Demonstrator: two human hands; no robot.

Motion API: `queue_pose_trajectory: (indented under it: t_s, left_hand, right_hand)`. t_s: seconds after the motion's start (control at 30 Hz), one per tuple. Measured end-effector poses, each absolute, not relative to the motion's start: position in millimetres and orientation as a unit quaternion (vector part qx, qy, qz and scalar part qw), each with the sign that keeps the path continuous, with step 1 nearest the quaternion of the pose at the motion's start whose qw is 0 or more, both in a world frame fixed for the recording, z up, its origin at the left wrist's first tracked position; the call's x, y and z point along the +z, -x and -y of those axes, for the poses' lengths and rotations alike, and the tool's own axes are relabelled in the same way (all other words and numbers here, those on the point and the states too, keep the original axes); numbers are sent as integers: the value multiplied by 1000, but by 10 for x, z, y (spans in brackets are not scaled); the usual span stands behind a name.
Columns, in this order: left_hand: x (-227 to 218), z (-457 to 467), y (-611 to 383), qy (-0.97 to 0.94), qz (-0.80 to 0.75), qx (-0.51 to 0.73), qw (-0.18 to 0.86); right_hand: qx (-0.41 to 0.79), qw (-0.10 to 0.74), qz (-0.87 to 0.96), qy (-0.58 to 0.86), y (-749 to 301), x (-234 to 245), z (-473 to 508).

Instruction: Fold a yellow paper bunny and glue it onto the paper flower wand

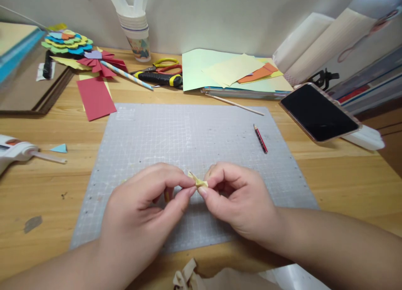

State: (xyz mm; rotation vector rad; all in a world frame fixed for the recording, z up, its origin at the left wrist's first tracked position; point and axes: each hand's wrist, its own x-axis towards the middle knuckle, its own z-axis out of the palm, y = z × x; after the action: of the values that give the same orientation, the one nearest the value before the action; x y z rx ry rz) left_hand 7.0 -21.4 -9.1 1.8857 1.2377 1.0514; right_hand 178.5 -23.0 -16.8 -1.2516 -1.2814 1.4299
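Between my two hands is a small folded piece of yellow paper (pixel 200 182), held above the grey cutting mat (pixel 188 135). My left hand (pixel 147 202) pinches its left side between thumb and forefinger. On the other side, my right hand (pixel 238 193) grips the paper's right end with thumb and fingertips. The fingertips cover part of the paper, so its full shape is hidden. A short red and black pencil (pixel 260 139) lies on the mat beyond my right hand.
Behind the mat lie a thin stick (pixel 235 104), a stack of coloured paper (pixel 194 72), scissors (pixel 163 66) and a red card (pixel 96 98). Paper flowers (pixel 67 43) lie back left. A glue gun (pixel 15 150) is at left, a phone (pixel 320 112) at right.
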Motion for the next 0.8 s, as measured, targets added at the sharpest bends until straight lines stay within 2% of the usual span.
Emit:
queue_pose_trajectory:
  t_s: [0.8]
  left_hand:
    - [-42, 182, -86, -747, -475, 346, 309]
  right_hand:
    - [539, 390, 541, 515, -1783, -137, 242]
